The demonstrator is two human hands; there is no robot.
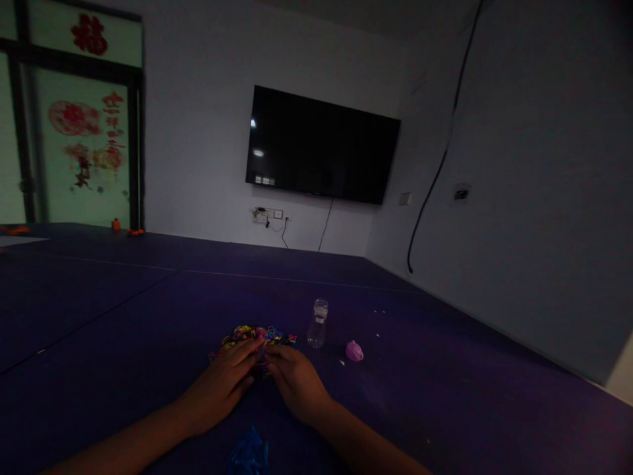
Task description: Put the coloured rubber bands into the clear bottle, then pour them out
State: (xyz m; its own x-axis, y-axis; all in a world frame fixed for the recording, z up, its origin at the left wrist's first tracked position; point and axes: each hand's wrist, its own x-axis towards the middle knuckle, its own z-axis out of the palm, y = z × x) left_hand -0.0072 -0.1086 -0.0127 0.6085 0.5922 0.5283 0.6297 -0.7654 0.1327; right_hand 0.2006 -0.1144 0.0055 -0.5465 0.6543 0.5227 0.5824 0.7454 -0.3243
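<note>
A loose heap of thin multicoloured bands or cords (242, 331), in yellow, pink, blue and black, lies on the purple surface; their exact kind is too small to tell. My left hand (230, 373) rests over the heap's near side, fingers stretched out and thumb apart. From the right, my right hand (297, 382) reaches to the heap with fingers extended and thumb lower down. The hands nearly meet, and their fingertips partly cover the strands. Just right of the heap stands a clear bottle (317, 324) with an open-looking top. Beside it sits a small pink lid-like piece (354, 351).
A bundle of blue strips (250, 454) lies close to me between my forearms. Small white scraps dot the purple surface (445, 369) at right. Orange items (116, 225) sit at the far left. A television (324, 145) and a hanging black cable (435, 178) are on the walls.
</note>
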